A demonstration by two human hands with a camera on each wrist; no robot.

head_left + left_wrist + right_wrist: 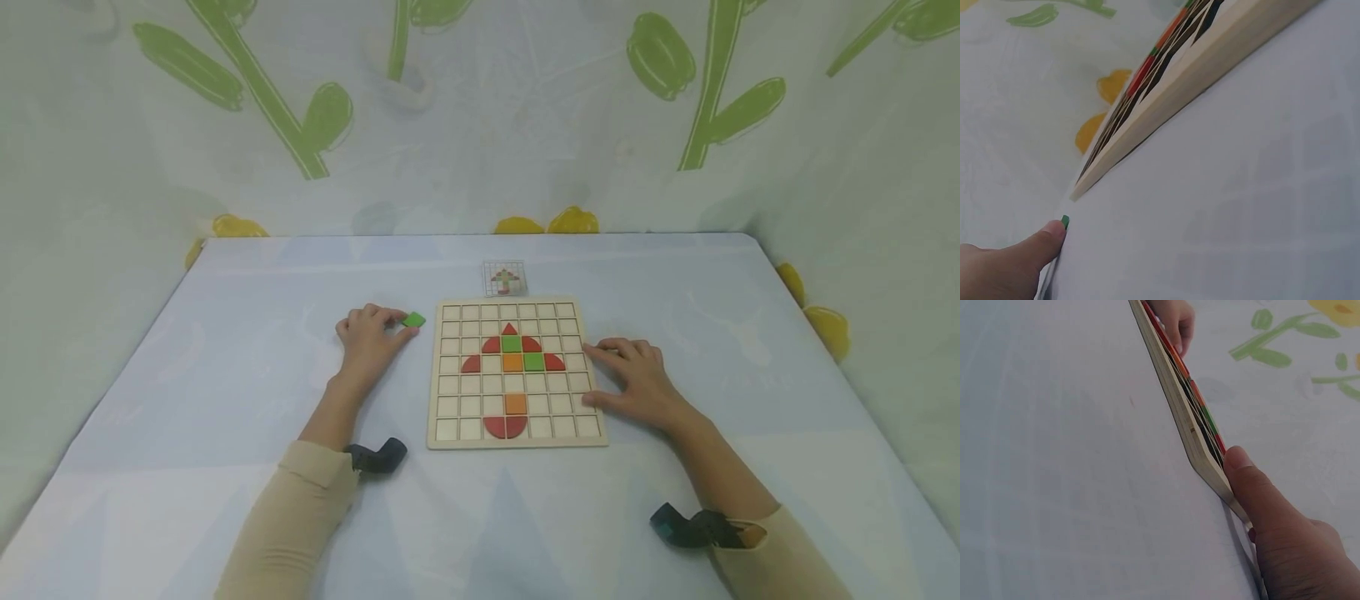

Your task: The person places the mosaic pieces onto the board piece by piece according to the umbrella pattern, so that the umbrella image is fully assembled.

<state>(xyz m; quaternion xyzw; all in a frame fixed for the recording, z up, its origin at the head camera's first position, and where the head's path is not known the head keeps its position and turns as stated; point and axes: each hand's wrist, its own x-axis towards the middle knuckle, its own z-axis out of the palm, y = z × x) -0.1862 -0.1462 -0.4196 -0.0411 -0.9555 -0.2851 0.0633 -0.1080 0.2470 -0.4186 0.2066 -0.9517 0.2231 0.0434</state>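
A wooden grid board (pixel 457 373) lies flat on the table, with red, green and orange tiles set in its cells as a tree-like figure. My left hand (pixel 378 332) lies just left of the board's far corner and pinches a small green square tile (pixel 413 319) between thumb and forefinger. In the left wrist view the green tile (pixel 1065 220) shows at a fingertip (pixel 1035 247), low on the cloth, with the board's edge (pixel 1197 69) beyond. My right hand (pixel 633 377) lies flat with fingers spread against the board's right side. Its thumb (pixel 1254 487) presses on the board's edge (pixel 1172 387).
A small pattern card (pixel 504 277) lies just beyond the board's far edge. A pale blue cloth (pixel 225 375) covers the table, and cloth walls printed with green stems and yellow flowers stand close on three sides. Black camera straps sit on both wrists.
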